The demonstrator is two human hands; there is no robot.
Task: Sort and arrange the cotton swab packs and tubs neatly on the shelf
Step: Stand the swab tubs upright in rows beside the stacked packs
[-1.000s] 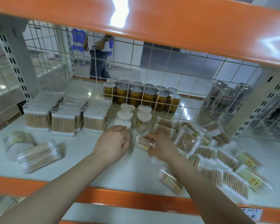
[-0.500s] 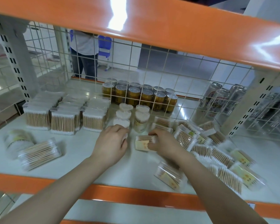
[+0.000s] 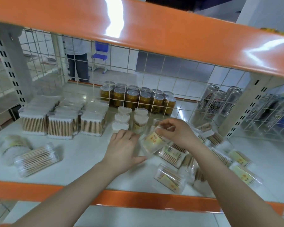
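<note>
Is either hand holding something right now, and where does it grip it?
The right hand pinches a yellow-labelled swab tub at its upper end. The left hand holds nothing.

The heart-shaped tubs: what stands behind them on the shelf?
Behind the heart-shaped tubs stand gold cans, beyond the wire grid. How many can rows exist is partly hidden.

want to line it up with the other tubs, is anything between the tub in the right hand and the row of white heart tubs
Only the left hand, resting beside the tub that the right hand holds; the shelf before the heart tubs looks bare.
</note>
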